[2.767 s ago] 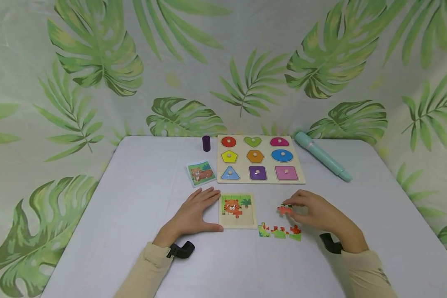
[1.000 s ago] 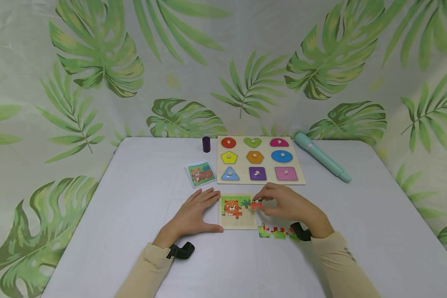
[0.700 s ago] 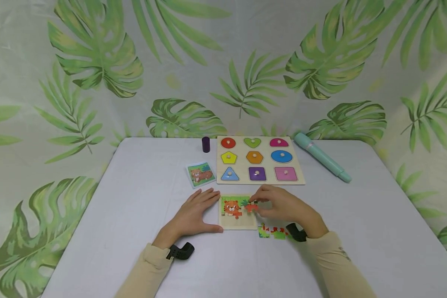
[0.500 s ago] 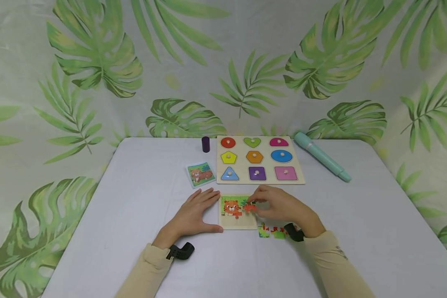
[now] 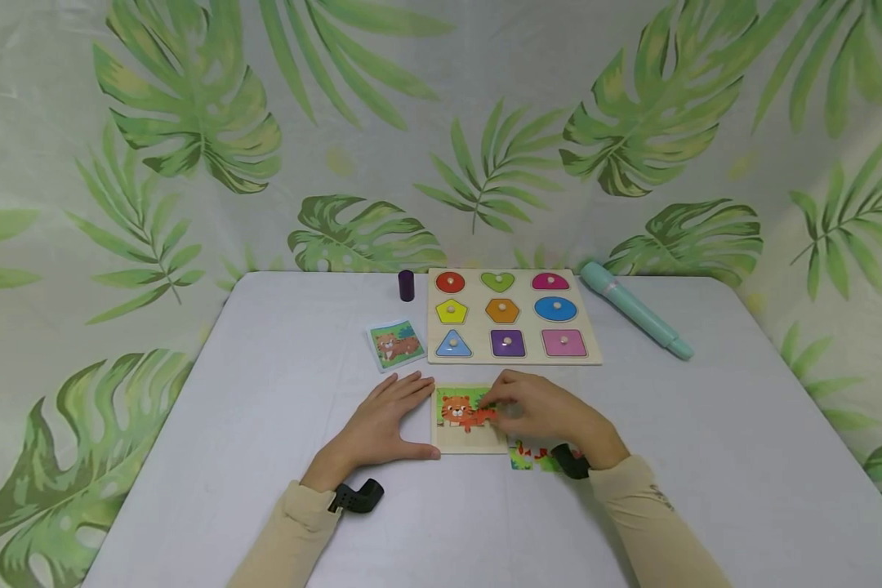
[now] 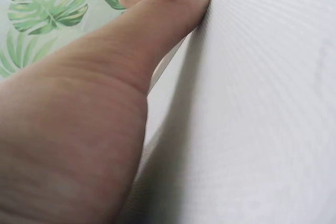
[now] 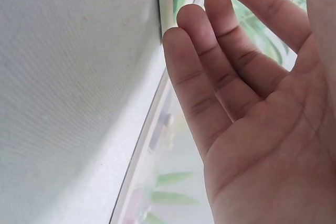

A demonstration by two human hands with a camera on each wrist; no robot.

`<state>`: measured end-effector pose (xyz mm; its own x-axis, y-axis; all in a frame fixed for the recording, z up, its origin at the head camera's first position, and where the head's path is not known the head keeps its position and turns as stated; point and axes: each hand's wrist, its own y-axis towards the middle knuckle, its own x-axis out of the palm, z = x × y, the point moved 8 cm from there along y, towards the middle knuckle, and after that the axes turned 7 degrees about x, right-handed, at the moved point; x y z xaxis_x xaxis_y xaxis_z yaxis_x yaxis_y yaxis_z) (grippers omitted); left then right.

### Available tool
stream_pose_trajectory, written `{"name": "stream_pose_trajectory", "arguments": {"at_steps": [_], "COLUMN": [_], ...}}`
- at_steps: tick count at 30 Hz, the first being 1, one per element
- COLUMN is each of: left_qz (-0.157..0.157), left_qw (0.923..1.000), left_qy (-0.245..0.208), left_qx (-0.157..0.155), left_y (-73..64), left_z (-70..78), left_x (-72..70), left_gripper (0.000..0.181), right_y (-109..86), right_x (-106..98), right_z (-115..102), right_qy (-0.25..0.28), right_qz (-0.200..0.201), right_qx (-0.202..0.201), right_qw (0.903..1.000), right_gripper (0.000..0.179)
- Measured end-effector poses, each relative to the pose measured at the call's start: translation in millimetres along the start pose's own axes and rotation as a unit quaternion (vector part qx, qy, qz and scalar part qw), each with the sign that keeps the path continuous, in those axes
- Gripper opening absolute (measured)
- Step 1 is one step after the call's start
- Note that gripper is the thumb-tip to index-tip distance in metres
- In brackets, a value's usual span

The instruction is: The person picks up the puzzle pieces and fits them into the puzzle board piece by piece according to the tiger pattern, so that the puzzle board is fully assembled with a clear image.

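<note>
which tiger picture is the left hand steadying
The wooden tiger puzzle tray, half filled, beside the flat left hand; the small tiger picture card lies apart, untouched.

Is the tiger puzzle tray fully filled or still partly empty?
Partly empty: the tiger puzzle tray shows bare wood along its lower part, and loose pieces lie beside it.

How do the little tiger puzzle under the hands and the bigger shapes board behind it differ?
The tiger puzzle is small, nearer the person and only partly filled, its lower part bare wood; the shapes board is larger, farther back, with all nine coloured shapes seated. The tiger puzzle shows one picture; the shapes board shows separate pegged shapes. The left hand rests beside the tiger puzzle and the right hand holds a piece over it; nobody touches the shapes board. Both lie flat on the table.
</note>
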<state>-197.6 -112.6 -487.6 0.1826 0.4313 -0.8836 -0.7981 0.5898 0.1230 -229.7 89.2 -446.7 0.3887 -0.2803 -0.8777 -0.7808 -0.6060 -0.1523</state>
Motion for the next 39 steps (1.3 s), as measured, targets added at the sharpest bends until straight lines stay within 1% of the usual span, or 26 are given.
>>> {"name": "stream_pose_trajectory", "arguments": {"at_steps": [10, 19, 26, 33, 39], "left_qz": [0.001, -0.002, -0.004, -0.002, -0.003], "left_qw": [1.0, 1.0, 1.0, 1.0, 1.0], "left_qy": [0.003, 0.004, 0.001, -0.003, -0.002], "left_qx": [0.004, 0.001, 0.0, -0.001, -0.002], "left_y": [-0.2, 0.0, 0.3, 0.0, -0.1], "left_z": [-0.1, -0.9, -0.7, -0.9, -0.5], "left_x": [0.3, 0.6, 0.6, 0.0, -0.2], "left_gripper": [0.106, 0.106, 0.106, 0.106, 0.106], "right_y": [2.2, 2.7, 3.2, 3.5, 3.6], "right_x": [4.8, 6.9, 9.1, 9.8, 10.8], "right_z": [2.4, 4.6, 5.7, 5.7, 6.9], "right_qy": [-0.003, -0.002, -0.013, -0.025, -0.025], "right_qz": [-0.007, -0.016, -0.01, -0.004, -0.005], "right_qx": [-0.007, -0.001, -0.004, 0.003, 0.012], "right_qw": [0.9999, 0.9999, 0.9999, 0.9997, 0.9996], "right_gripper": [0.027, 0.028, 0.028, 0.029, 0.03]}}
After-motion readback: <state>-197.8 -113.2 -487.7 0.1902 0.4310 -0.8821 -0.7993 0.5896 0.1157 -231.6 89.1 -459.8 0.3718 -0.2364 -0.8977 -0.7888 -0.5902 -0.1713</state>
